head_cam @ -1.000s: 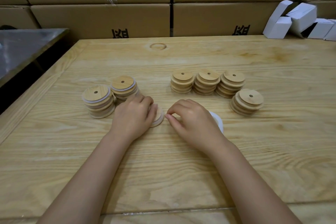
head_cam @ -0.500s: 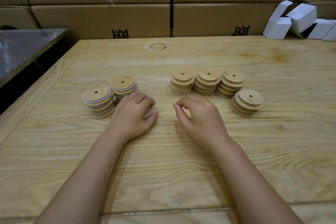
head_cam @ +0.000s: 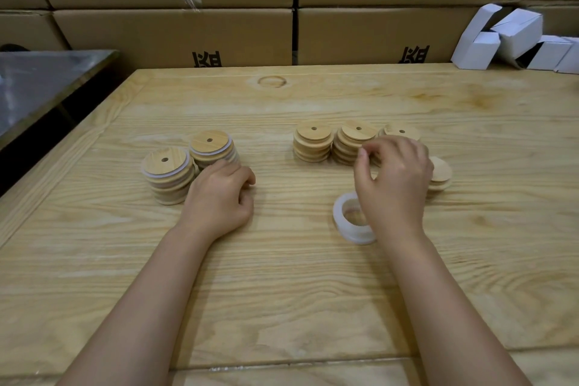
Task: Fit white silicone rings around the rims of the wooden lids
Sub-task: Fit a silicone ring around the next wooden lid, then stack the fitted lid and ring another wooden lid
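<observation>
On the wooden table (head_cam: pixel 282 291) two stacks of ringed lids (head_cam: pixel 169 172) stand at the left and four stacks of bare lids (head_cam: pixel 313 141) at the right, well apart. The pile of silicone rings (head_cam: pixel 344 222) lies just in front of the right stacks. Cardboard boxes (head_cam: pixel 175 34) stand behind the table.

Ringed lids (head_cam: pixel 166 166) left, bare lids (head_cam: pixel 313 135) right (white rings (head_cam: pixel 340 216) in front)
</observation>
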### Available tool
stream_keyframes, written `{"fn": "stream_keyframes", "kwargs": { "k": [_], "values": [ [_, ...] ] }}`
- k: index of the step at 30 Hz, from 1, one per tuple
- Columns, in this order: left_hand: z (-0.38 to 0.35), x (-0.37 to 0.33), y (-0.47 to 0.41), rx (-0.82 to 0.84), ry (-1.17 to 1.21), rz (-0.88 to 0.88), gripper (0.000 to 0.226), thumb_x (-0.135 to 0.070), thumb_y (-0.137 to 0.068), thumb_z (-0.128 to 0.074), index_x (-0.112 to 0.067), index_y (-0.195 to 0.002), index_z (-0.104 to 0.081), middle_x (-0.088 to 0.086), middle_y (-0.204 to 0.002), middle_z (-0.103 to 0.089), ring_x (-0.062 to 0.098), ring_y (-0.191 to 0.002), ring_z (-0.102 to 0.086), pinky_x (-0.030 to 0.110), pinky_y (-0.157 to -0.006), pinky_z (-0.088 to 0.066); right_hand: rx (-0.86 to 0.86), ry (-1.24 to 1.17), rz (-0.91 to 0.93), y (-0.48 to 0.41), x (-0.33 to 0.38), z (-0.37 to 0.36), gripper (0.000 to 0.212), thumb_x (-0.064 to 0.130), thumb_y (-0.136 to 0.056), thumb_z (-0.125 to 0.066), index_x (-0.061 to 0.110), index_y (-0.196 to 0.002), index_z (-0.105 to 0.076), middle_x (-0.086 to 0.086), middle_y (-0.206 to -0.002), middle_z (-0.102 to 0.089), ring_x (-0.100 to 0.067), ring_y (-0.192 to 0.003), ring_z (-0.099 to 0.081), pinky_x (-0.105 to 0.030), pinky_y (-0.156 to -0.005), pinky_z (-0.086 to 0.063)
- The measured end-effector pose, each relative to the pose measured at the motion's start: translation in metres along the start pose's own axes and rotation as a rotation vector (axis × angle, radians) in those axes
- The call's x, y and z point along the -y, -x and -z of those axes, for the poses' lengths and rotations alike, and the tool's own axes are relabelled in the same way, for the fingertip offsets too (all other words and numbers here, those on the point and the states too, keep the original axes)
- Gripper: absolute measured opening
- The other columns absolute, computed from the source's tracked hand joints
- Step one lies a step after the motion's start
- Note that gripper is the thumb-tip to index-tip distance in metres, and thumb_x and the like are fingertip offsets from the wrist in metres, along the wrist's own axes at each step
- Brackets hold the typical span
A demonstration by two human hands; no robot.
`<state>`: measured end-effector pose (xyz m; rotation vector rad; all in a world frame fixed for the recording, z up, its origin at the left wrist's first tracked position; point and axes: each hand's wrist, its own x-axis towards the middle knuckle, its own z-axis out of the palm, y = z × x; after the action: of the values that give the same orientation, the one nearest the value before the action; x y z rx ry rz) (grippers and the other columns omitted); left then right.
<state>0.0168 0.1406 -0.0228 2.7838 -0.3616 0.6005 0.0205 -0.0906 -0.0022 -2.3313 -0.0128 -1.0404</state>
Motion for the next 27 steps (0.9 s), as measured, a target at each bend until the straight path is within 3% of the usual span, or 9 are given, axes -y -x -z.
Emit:
{"fn": "stream_keyframes", "kwargs": {
  "k": [6, 9, 13, 17, 21, 24, 27],
  "values": [
    [-0.002, 0.007, -0.002, 0.005, 0.021, -0.032, 0.022, 0.008, -0.065, -0.060, -0.004, -0.083, -0.066, 0.010, -0.078, -0.065, 0.033, -0.079, -0.058, 0.040, -0.073, -0.047, 0.084, 0.307, -0.244, -0.005, -0.024, -0.001, 0.043, 0.030, -0.085, -0.059, 0.009, -0.123, -0.054, -0.014, -0.139, -0.040, -0.036, -0.134, -0.024, -0.050, -0.109, -0.012],
    [-0.002, 0.007, -0.002, 0.007, 0.035, -0.046, 0.024, 0.011, -0.064, -0.061, -0.003, -0.083, -0.067, 0.011, -0.078, -0.065, 0.033, -0.079, -0.059, 0.039, -0.073, -0.048, 0.184, 0.368, -0.365, -0.007, -0.032, -0.001, 0.054, 0.034, -0.084, -0.059, 0.008, -0.130, -0.047, -0.020, -0.146, -0.028, -0.038, -0.138, -0.015, -0.054, -0.110, -0.009],
    [-0.002, 0.007, -0.003, 0.013, 0.050, 0.005, 0.024, 0.009, -0.069, -0.059, -0.004, -0.087, -0.068, 0.009, -0.085, -0.067, 0.031, -0.088, -0.058, 0.039, -0.073, -0.049, 0.316, 0.406, -0.420, -0.008, -0.037, -0.002, 0.052, 0.036, -0.088, -0.054, 0.007, -0.130, -0.044, -0.025, -0.150, -0.017, -0.038, -0.139, -0.011, -0.053, -0.111, -0.011],
    [0.000, 0.007, -0.002, 0.024, 0.024, -0.003, 0.025, 0.008, -0.070, -0.059, -0.004, -0.089, -0.068, 0.010, -0.086, -0.067, 0.031, -0.089, -0.058, 0.042, -0.071, -0.050, 0.315, 0.410, -0.406, -0.009, -0.038, -0.001, 0.043, 0.031, -0.093, -0.049, 0.009, -0.130, -0.045, -0.023, -0.149, -0.021, -0.037, -0.139, -0.012, -0.052, -0.110, -0.013],
    [0.003, -0.002, -0.001, -0.011, 0.002, -0.079, 0.016, -0.002, -0.076, -0.053, -0.005, -0.082, -0.068, 0.008, -0.079, -0.067, 0.030, -0.079, -0.062, 0.034, -0.063, -0.050, 0.277, 0.407, -0.384, -0.009, -0.039, 0.001, 0.034, 0.024, -0.095, -0.045, 0.011, -0.126, -0.050, -0.019, -0.144, -0.031, -0.037, -0.135, -0.018, -0.051, -0.108, -0.017],
    [0.005, -0.009, -0.001, -0.035, 0.014, -0.163, 0.033, -0.016, -0.076, -0.037, -0.006, -0.078, -0.069, 0.005, -0.073, -0.067, 0.027, -0.072, -0.064, 0.026, -0.059, -0.046, 0.272, 0.402, -0.398, -0.009, -0.039, 0.001, 0.035, 0.024, -0.095, -0.045, 0.012, -0.127, -0.048, -0.021, -0.144, -0.029, -0.037, -0.135, -0.019, -0.050, -0.108, -0.018],
    [0.003, -0.016, -0.001, -0.019, 0.059, -0.198, 0.034, -0.016, -0.076, -0.036, -0.005, -0.079, -0.068, 0.005, -0.074, -0.067, 0.026, -0.072, -0.064, 0.028, -0.059, -0.049, 0.268, 0.402, -0.413, -0.009, -0.040, 0.001, 0.035, 0.021, -0.095, -0.045, 0.010, -0.127, -0.047, -0.021, -0.143, -0.032, -0.036, -0.133, -0.022, -0.050, -0.106, -0.020]
  ]
}}
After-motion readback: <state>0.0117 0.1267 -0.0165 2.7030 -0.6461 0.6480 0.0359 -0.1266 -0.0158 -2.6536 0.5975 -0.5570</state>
